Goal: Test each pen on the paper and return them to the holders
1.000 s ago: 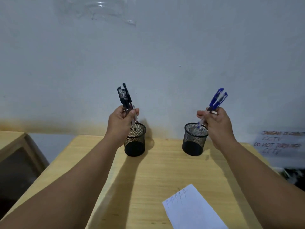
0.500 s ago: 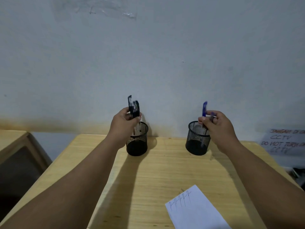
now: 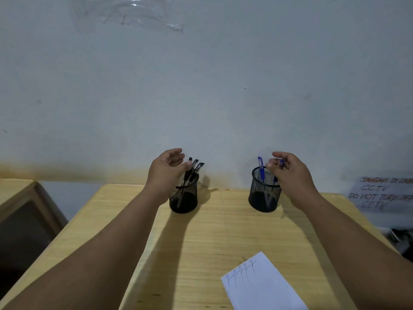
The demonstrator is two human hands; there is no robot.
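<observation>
1. Hovering slack-fingered, the left hand (image 3: 166, 168) held nothing; black pens (image 3: 192, 170) stood in the left holder (image 3: 183, 199), apparently delivered.
2. The right hand (image 3: 290, 173) was likewise loose beside blue pens (image 3: 260, 170) in the right holder (image 3: 264, 192).
3. Scribbled paper (image 3: 263, 285) lay on the surface (image 3: 212, 238), testing seemingly done.

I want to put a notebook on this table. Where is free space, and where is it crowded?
Free: the bare wood between the left holder and right holder, and the strip from there down to the paper. Crowded: at each holder, where the left hand and right hand hover.

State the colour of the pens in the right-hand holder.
Blue pens, seen in the head view.
</observation>
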